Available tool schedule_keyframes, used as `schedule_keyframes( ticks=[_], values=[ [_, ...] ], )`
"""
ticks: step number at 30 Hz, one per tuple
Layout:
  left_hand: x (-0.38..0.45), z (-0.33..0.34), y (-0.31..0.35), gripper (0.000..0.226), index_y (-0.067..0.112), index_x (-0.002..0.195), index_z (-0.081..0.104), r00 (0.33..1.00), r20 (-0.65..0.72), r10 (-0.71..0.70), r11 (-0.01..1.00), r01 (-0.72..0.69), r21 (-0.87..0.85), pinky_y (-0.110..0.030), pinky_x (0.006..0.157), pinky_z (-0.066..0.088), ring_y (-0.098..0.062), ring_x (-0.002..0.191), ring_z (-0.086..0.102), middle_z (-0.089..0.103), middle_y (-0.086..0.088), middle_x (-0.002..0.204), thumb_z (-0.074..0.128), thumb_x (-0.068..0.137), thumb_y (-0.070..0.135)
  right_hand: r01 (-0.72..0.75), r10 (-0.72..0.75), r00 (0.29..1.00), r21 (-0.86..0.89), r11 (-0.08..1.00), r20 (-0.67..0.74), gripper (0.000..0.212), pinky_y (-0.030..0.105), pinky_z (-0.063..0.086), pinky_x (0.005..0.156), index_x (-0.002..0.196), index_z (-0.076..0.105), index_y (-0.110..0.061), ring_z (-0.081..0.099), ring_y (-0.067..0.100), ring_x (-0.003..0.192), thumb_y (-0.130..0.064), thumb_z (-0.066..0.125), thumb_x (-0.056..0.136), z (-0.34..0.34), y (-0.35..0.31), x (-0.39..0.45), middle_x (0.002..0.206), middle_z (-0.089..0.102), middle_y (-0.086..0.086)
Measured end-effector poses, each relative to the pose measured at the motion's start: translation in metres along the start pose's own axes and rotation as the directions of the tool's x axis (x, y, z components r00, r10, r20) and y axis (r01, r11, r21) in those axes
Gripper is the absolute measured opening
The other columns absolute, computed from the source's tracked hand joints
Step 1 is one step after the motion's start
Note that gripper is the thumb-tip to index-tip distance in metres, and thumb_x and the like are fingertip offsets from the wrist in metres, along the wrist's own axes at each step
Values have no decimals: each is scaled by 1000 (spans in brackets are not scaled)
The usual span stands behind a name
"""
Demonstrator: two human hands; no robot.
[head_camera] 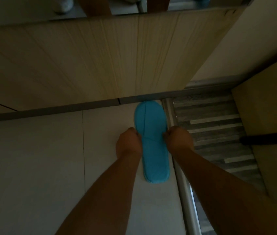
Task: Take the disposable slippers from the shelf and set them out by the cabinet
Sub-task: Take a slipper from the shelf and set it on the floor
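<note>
Your left hand [129,141] and right hand [179,139] pinch slipper [148,141] sides, toe at cabinet [83,61] base; uneven release skews it.

Slipper [148,141] on floor [41,158], toe at cabinet [83,61] base (a hand each side).

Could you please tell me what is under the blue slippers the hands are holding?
Pale floor tile shows around the blue slippers, toe at the cabinet base. They look stacked; the lower one is covered. The left hand and right hand grip the sides.
</note>
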State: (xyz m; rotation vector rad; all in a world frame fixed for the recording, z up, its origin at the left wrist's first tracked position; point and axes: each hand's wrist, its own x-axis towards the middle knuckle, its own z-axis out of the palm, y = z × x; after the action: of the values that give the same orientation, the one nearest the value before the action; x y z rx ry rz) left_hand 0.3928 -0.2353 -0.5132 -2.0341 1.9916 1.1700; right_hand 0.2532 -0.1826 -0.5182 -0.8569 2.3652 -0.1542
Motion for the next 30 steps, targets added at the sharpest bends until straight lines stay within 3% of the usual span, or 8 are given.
schedule_keyframes(
  ticks=[5,10,13,17,21,30],
  values=[
    [-24,-13,5,27,4,99,52,997,0,82,991,-82,109,-38,74,48,-30,90,60,62,-16,101,40,99,28,11,-16,999,-143,990,-30,34,30,38,66,97,63,-10,63,28,90,-41,50,94,-20,5,-18,100,67,12],
    [-97,-36,20,31,10,109,54,973,32,228,869,-218,444,-39,81,41,-29,98,56,60,-11,107,39,96,34,98,-114,993,-295,950,-37,35,31,38,68,105,62,-12,61,28,92,-40,44,96,-53,8,-91,103,64,11],
    [-150,-65,28,38,13,121,49,911,110,397,759,-393,519,-44,97,37,-30,113,49,56,-11,119,40,93,38,206,-247,966,-354,912,-75,38,39,44,87,119,55,-13,54,27,106,-40,45,94,-87,8,-149,114,59,10],
    [-201,-126,46,63,14,143,29,839,184,512,642,-516,566,-53,114,22,-34,137,31,39,-13,146,41,90,47,288,-349,935,-440,851,-61,55,46,31,107,134,42,-14,43,30,126,-45,52,90,-141,-1,-208,133,51,11],
    [-237,-188,75,69,14,147,19,750,271,603,496,-619,609,-54,115,12,-36,143,21,29,-15,153,34,90,51,278,-322,946,-451,848,-22,70,50,12,118,148,27,-17,21,31,143,-54,43,91,-193,-18,-260,153,31,12],
    [-329,-272,127,71,15,148,12,589,370,719,299,-742,600,-52,116,7,-35,146,15,25,-15,156,29,90,53,80,-128,976,-258,963,-177,77,47,7,119,150,22,-17,12,27,147,-65,33,90,-279,-23,-379,158,26,7]
  ],
)
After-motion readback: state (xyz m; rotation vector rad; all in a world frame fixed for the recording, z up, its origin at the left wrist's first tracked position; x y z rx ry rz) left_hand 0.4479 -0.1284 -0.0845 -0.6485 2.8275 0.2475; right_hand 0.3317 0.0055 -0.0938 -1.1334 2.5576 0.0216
